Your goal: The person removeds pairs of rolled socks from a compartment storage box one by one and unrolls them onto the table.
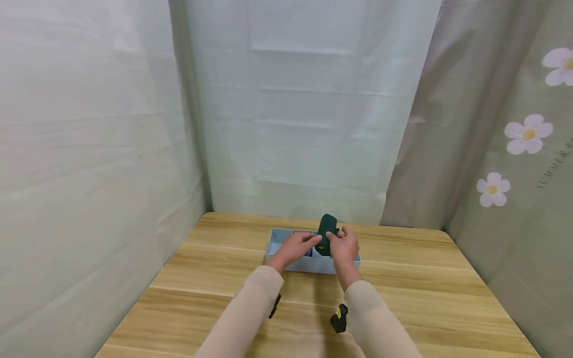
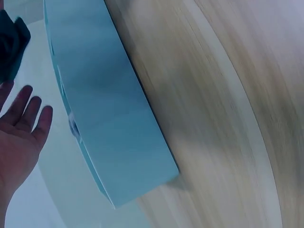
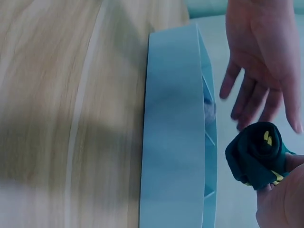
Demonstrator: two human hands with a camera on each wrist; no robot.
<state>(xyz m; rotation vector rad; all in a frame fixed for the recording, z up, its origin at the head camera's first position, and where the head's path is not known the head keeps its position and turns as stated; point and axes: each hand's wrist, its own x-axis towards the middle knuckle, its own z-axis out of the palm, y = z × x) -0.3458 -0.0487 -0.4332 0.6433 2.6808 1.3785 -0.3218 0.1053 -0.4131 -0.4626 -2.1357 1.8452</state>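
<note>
A dark green rolled cloth [image 1: 327,235] with small yellow marks is held up over a pale blue divided box [image 1: 313,265]. My right hand [image 1: 344,247] pinches the roll between thumb and fingers from its right side. The spiral end of the rolled cloth [image 3: 256,149] shows in the right wrist view. My left hand [image 1: 294,248] is on the other side, its fingers extended and fingertips right at the cloth. In the left wrist view the left hand [image 2: 21,137] has its fingers spread below the roll.
Dividers split the box into compartments, and a greyish-blue soft item [image 3: 209,111] sits in one of them. The box stands toward the back of a wooden table [image 1: 192,283]. Hanging sheets [image 1: 295,124] enclose the table at the back and sides.
</note>
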